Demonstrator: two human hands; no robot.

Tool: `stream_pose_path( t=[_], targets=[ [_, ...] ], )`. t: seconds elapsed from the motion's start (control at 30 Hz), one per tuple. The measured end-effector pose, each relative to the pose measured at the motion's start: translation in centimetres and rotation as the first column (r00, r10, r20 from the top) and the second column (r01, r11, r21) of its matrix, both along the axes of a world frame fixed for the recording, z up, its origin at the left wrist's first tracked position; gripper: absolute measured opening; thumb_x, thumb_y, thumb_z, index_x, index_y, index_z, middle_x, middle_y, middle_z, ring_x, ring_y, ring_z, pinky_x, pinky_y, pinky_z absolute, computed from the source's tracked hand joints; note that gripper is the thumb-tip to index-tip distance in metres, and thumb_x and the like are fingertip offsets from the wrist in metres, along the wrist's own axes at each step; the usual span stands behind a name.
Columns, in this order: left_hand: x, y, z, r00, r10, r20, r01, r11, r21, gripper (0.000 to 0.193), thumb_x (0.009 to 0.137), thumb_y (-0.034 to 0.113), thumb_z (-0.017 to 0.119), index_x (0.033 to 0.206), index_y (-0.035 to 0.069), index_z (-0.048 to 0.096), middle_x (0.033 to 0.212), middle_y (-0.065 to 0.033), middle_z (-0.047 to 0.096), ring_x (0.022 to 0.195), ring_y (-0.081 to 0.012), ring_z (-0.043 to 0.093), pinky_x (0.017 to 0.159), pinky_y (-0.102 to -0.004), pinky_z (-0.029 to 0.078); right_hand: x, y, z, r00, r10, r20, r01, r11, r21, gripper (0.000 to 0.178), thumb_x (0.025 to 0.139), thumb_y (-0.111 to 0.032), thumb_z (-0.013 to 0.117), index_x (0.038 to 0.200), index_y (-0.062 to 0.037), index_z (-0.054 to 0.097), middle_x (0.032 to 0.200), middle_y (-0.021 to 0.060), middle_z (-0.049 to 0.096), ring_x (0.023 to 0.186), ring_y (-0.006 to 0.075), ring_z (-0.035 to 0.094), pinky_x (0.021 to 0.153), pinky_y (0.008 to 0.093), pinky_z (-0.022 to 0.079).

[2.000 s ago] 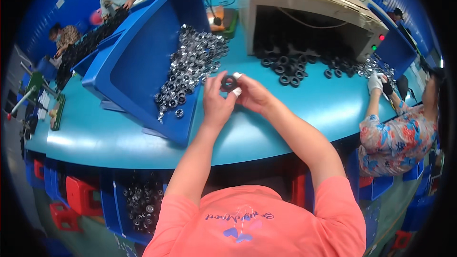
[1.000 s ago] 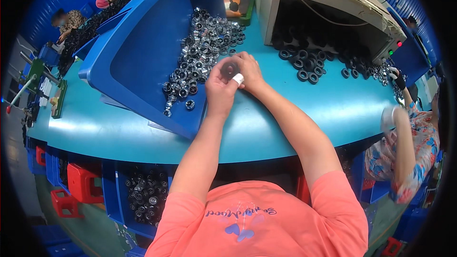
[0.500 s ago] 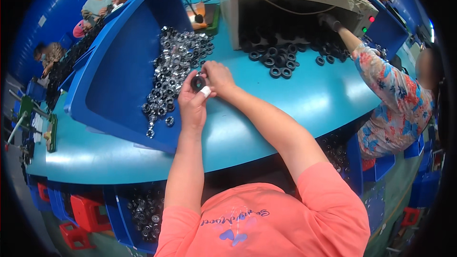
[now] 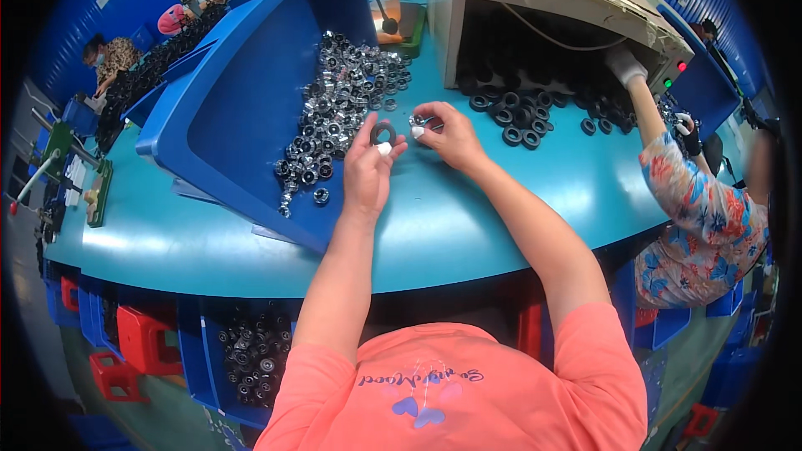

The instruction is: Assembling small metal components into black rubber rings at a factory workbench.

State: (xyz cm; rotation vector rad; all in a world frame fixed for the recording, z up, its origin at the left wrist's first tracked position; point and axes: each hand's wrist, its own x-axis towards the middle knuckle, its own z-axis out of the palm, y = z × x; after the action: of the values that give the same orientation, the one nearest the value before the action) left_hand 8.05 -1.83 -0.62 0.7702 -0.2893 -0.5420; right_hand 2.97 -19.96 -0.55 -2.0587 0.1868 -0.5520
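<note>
My left hand (image 4: pixel 368 169), with a white wrap on its thumb, holds a black rubber ring (image 4: pixel 382 133) upright between thumb and fingers. A short gap to the right, my right hand (image 4: pixel 452 139) pinches a small shiny silver hub (image 4: pixel 417 120); the fingers partly cover it. Both hands are just above the table. Beyond my left hand, many loose silver hubs (image 4: pixel 342 75) spill from a tilted blue bin (image 4: pixel 221 108). A pile of black rubber rings (image 4: pixel 525 117) lies to the right, at the mouth of a box-shaped metal oven (image 4: pixel 444 25).
On the right, a co-worker in a floral top (image 4: pixel 697 192) reaches a gloved hand (image 4: pixel 624 64) into the oven. A green hand press (image 4: pixel 98 192) stands at the far left of the turquoise table (image 4: pixel 209 263). Below are a blue crate (image 4: pixel 194 342) of wheels and red stools (image 4: pixel 142 338).
My hands were together at the black ring and are now apart. My right hand has moved right with a silver hub showing in its fingers. The whole view has shifted.
</note>
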Motion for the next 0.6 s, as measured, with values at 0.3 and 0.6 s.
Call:
stream_pose_path(
  t=[0.3,0.6],
  targets=[
    [-0.8,-0.4,0.2,0.988,-0.128,0.087,0.127,0.992,0.011,0.06,0.095,-0.008,0.041,0.154,0.001,0.032,0.148,-0.0205,0.045,0.124,-0.0337,0.057,0.109,-0.0425,0.047,-3.2,0.3,-0.5,0.992,0.081,0.097,-0.12,0.84,0.529,0.033,0.087,-0.007,0.074,0.118,-0.0012,0.065,0.107,0.0062,0.069,0.093,0.0109,0.065,0.084,0.0264,0.054],
    [-1.2,-0.6,0.5,0.99,-0.12,0.079,0.117,0.992,0.034,0.06,0.094,-0.007,0.055,0.151,0.004,0.037,0.145,-0.0144,0.051,0.128,-0.0248,0.056,0.108,-0.0392,0.049,-4.0,1.2,1.1,0.963,0.123,0.241,-0.219,0.877,0.428,0.034,0.085,-0.006,0.076,0.117,-0.0005,0.066,0.108,0.0065,0.07,0.092,0.0115,0.068,0.082,0.0263,0.055]
  ],
)
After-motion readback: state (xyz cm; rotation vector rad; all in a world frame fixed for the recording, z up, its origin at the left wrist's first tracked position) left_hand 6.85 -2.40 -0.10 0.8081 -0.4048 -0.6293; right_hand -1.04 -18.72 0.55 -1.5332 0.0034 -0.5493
